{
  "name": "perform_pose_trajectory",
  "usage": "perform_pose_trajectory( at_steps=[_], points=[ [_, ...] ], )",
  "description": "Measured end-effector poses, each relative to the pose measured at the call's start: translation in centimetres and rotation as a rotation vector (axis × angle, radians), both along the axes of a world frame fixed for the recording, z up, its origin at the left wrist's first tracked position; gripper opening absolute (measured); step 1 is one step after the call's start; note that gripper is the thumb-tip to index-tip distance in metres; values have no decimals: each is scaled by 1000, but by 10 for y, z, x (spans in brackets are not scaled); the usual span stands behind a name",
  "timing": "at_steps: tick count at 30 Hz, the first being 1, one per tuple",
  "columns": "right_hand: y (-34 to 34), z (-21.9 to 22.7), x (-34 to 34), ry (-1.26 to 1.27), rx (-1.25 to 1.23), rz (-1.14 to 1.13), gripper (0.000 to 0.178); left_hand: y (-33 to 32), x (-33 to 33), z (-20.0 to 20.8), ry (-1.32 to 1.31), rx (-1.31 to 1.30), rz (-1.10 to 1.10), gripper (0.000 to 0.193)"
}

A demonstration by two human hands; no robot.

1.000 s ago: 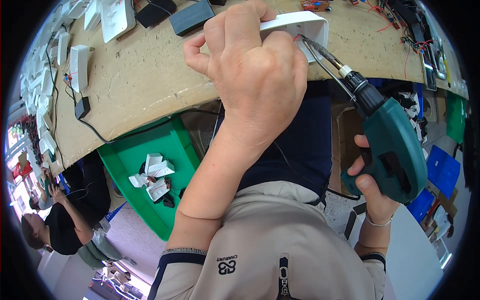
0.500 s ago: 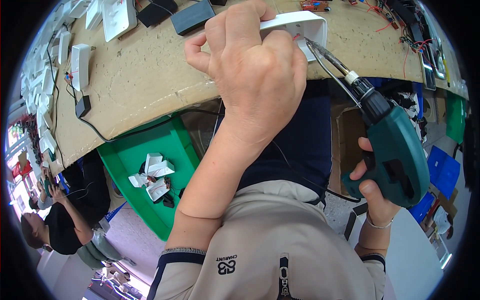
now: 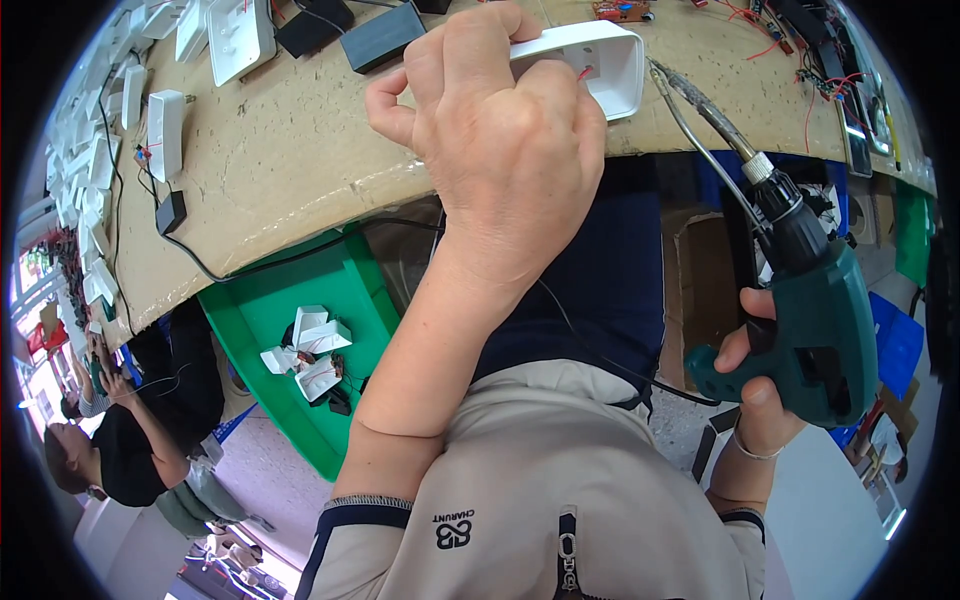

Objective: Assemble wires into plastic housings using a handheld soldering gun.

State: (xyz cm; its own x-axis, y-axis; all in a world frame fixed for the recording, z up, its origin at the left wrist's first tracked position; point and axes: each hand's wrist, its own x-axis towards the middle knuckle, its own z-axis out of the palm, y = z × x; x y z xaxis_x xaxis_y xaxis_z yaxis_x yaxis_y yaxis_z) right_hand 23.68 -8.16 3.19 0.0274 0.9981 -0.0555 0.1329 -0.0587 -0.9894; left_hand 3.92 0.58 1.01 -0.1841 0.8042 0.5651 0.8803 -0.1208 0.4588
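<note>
A white open plastic housing (image 3: 622, 75) is tilted at the front of the worktable, and my left hand (image 3: 512, 140) is closed on its near side. A bit of red wire (image 3: 586, 72) shows inside it; whatever my fingertips pinch within the housing is hidden behind the hand. To the right, my right hand (image 3: 765, 395) wraps around the handle of a dark green soldering gun (image 3: 825, 330). Its hot tip and thin metal feed tube (image 3: 690, 125) point up and left, just outside the housing's right wall, apart from it.
Black boxes (image 3: 383, 38) and white housings (image 3: 165, 135) lie on the cardboard-covered table (image 3: 300, 150). A small circuit board (image 3: 622, 11) sits behind my housing. Below the edge, a green bin (image 3: 290, 270) contains white parts. A black cable (image 3: 250, 272) runs along the edge. Another person (image 3: 130, 455) works at left.
The soldering gun in my right hand has moved right and slightly down, its tip leaving the housing's interior. My left hand and the housing have shifted slightly left.
</note>
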Motion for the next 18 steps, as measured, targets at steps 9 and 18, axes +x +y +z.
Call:
perform_pose_trajectory(
  at_steps=[9, 18],
  points=[
    [1, -4, 1, 5, -68, 58, 69, -2, -2, -6, 60, 24, -24, 7],
    [0, -4, 2, 59, -33, 43, 69, -6, -6, -9, 190, 56, -61, 5]
  ],
)
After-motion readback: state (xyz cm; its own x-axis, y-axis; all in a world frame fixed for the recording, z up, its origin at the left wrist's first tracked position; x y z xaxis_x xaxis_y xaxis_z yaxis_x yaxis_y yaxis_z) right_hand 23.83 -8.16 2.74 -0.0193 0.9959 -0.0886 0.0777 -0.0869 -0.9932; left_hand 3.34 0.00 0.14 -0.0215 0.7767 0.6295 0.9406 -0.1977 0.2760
